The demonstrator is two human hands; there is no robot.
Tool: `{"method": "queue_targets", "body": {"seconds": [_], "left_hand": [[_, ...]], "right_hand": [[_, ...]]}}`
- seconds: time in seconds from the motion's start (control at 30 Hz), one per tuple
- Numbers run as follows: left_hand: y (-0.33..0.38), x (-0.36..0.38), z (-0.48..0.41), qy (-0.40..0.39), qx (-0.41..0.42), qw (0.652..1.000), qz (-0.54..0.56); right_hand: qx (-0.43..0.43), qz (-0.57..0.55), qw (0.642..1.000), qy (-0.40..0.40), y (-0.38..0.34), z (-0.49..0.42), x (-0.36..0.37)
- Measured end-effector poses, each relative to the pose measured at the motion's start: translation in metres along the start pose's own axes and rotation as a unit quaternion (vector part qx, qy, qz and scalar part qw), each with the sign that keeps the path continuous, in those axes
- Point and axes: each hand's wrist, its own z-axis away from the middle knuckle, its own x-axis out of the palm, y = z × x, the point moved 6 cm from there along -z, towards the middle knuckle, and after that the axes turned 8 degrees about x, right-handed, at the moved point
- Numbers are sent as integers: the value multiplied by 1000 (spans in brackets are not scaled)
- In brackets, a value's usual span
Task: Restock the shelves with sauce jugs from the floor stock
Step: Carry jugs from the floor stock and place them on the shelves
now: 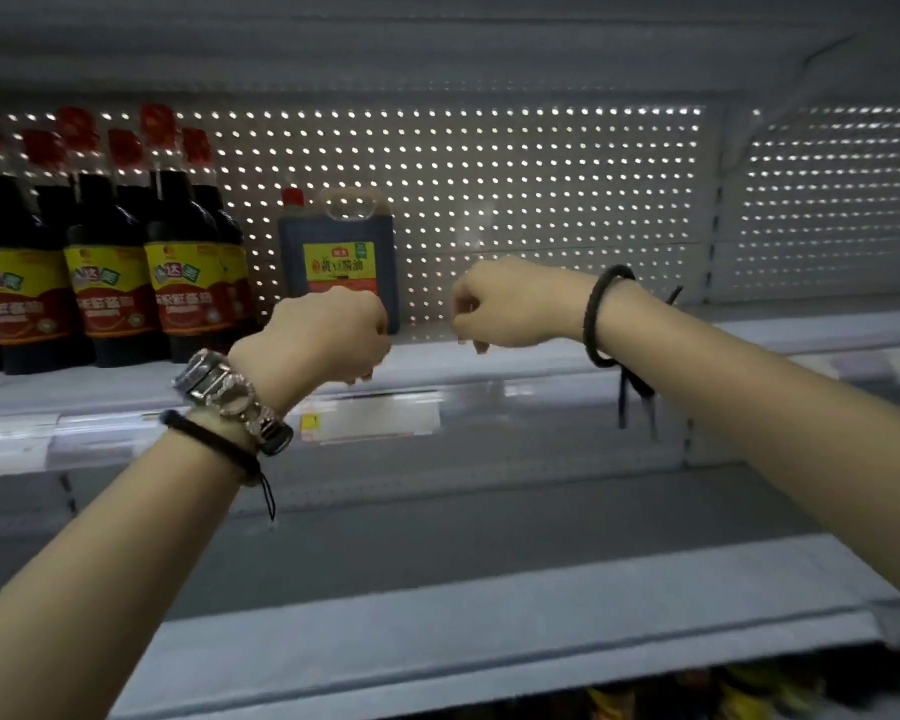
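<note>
One dark sauce jug (340, 252) with a red cap, a clear handle and a yellow label stands at the back of the white upper shelf (541, 356). My left hand (328, 337) hangs just in front of it, fingers loosely curled downward, holding nothing. My right hand (510, 304) hovers to the right of the jug over bare shelf, fingers also loosely curled and empty. Neither hand touches the jug.
Several tall dark sauce bottles (110, 252) with red caps fill the shelf's left end. A perforated back panel (489, 200) runs behind. A price tag (370, 420) sits on the shelf edge. A lower shelf (489, 615) juts out below, with yellow packages (749, 693) beneath.
</note>
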Motion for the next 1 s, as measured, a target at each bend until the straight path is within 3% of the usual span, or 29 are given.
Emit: {"method": "queue_targets", "body": {"seconds": [0.13,0.3,0.43,0.7,1.0], "left_hand": [[44,15,36,31,61,997,-42],[95,57,70,-45,151,986,-47],[132,81,90,-90,221,971,-31],[227,138,139,-210,345,914,38],[369,169,188,-251,428,868,25]], "right_hand": [[54,43,996,-54,6,55,29],[146,69,980,-116,29,112,76],[220,29,961,-164,50,159,100],[325,-10,907,-266,96,284,131],[412,-75,852,-314,182,404,151]]}}
